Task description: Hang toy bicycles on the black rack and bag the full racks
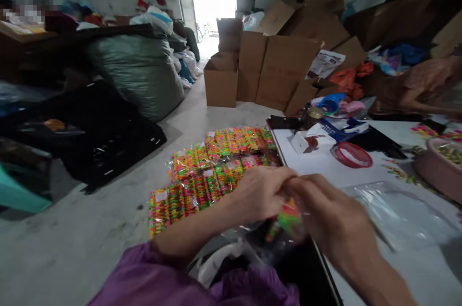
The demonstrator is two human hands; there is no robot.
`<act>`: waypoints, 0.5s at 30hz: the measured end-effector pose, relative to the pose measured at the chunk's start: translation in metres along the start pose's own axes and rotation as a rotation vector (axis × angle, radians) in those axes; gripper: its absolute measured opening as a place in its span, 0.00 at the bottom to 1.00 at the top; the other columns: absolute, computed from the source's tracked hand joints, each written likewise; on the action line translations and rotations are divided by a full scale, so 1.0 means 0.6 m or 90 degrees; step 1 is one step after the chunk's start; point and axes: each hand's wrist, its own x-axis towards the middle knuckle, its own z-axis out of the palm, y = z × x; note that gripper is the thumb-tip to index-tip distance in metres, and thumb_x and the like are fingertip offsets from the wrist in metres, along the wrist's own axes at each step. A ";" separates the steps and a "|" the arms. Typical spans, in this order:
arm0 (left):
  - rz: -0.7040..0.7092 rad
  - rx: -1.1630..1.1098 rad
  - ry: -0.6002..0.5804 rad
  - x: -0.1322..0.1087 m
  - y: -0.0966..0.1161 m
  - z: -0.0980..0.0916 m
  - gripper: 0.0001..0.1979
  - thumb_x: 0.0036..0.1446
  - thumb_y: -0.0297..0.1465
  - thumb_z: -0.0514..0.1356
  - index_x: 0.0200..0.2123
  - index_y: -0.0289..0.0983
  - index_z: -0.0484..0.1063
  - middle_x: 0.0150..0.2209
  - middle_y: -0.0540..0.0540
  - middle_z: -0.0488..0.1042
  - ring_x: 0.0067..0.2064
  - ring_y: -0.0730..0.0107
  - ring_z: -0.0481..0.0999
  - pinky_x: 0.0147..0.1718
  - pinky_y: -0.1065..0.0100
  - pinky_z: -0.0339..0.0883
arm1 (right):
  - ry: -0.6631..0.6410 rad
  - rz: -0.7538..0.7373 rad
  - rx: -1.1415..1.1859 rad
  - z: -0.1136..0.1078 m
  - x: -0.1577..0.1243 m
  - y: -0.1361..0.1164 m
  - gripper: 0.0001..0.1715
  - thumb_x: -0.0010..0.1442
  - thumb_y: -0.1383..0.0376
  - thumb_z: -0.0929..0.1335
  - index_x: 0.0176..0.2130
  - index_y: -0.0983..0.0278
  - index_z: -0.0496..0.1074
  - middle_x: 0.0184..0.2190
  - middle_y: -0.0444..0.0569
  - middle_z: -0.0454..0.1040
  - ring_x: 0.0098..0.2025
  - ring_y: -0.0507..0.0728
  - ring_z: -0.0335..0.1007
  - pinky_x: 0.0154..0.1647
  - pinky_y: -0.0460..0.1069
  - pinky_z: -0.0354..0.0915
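My left hand [262, 193] and my right hand [334, 212] meet near the white table's edge. Both are closed, fingers together, on a small clear plastic bag [290, 222] with bright orange, green and pink pieces inside. Motion blurs the bag, and the exact kind of pieces cannot be made out. Beyond and left of my hands, rows of clear packets [216, 178] filled with similar colourful pieces lie packed side by side, some with small white labels. On the table right of my right hand lie flat clear plastic bags [400, 214].
The white table [288, 145] carries a tissue box [313, 140], a red-rimmed round dish [352, 156] and a pink basin [440, 164]. Cardboard boxes [285, 70] stand behind. A large grey-green sack [135, 70] stands left. Another person's arm [415, 96] shows at far right.
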 end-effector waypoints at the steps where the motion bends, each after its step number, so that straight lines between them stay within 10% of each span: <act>1: -0.047 0.041 -0.019 -0.020 -0.033 0.001 0.11 0.52 0.24 0.54 0.40 0.37 0.70 0.35 0.48 0.75 0.38 0.70 0.74 0.38 0.70 0.66 | -0.036 -0.019 0.019 0.034 0.006 -0.007 0.15 0.63 0.63 0.57 0.39 0.59 0.71 0.32 0.48 0.71 0.30 0.52 0.68 0.27 0.45 0.60; 9: -0.395 0.294 -0.114 -0.114 -0.381 -0.076 0.10 0.57 0.25 0.51 0.26 0.35 0.69 0.25 0.48 0.70 0.30 0.70 0.71 0.32 0.69 0.63 | -0.261 0.109 0.070 0.169 -0.048 0.078 0.16 0.64 0.65 0.56 0.35 0.61 0.70 0.31 0.47 0.70 0.31 0.52 0.69 0.32 0.45 0.64; 15: -0.473 0.299 -0.050 -0.129 -0.528 -0.106 0.14 0.60 0.38 0.54 0.43 0.33 0.67 0.41 0.45 0.70 0.40 0.68 0.71 0.40 0.60 0.67 | -0.318 0.423 0.147 0.173 -0.228 0.206 0.13 0.56 0.56 0.63 0.33 0.57 0.75 0.32 0.48 0.77 0.34 0.57 0.74 0.36 0.47 0.70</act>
